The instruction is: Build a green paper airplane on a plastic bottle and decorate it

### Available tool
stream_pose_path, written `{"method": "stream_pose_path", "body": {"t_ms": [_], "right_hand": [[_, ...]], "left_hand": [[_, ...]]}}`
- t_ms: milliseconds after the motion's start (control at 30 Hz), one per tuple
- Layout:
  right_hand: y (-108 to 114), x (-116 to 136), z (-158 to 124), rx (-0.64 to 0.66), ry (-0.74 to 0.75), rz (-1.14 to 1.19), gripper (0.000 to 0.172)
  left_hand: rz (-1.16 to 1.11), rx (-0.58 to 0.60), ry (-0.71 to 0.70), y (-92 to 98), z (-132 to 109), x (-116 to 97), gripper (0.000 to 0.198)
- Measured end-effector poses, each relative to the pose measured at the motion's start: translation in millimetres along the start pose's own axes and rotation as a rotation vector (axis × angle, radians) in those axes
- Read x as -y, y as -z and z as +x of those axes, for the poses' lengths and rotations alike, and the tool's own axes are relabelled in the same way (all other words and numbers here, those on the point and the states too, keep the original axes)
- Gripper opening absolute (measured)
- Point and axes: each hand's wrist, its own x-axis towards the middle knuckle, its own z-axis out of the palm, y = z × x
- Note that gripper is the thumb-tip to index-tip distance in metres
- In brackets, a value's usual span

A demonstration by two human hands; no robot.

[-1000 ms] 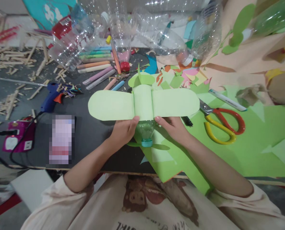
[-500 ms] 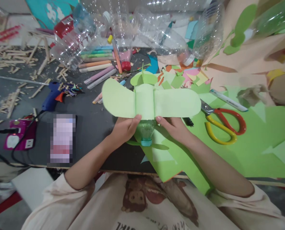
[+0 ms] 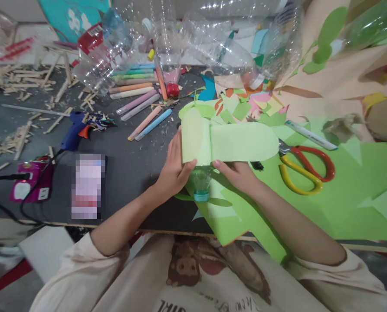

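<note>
A pale green paper piece [image 3: 245, 143] with a rounded right end lies across a clear plastic bottle [image 3: 200, 175]. The bottle's teal cap [image 3: 201, 196] points toward me. My left hand [image 3: 174, 169] is closed around the paper's left side, its left flap folded over the middle, with the thumb at the lower edge. My right hand [image 3: 241, 175] is closed at the lower edge, thumb in front and fingers hidden under the right flap. Green leaf-shaped paper [image 3: 209, 109] shows behind the far end of the bottle.
Scissors [image 3: 306, 169] with red and yellow handles lie to the right on green sheets [image 3: 349, 208]. At left are a blue glue gun [image 3: 71, 134], a phone [image 3: 87, 186] and a purple power adapter [image 3: 31, 186]. Markers [image 3: 152, 125], wood sticks [image 3: 21, 78] and bottles [image 3: 219, 47] lie farther back.
The left flap, spread out to the left before, is now folded inward over the middle. My left fingers have come up along its left side. The right flap stays extended.
</note>
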Motion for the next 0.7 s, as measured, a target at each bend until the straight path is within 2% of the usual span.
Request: {"method": "stream_pose_path", "body": {"t_ms": [233, 500, 700], "right_hand": [[-1, -2, 0, 0.044, -0.005, -0.049, 0.064], [-1, -1, 1, 0.033, 0.036, 0.023, 0.055], [1, 0, 0, 0.029, -0.008, 0.033, 0.055]], "left_hand": [[0.051, 0.016, -0.081, -0.7, 0, 15, 0.070], [0.038, -0.010, -0.014, -0.3, 0, 3, 0.065], [0.007, 0.024, 0.061, -2.0, 1, 3, 0.063]]}}
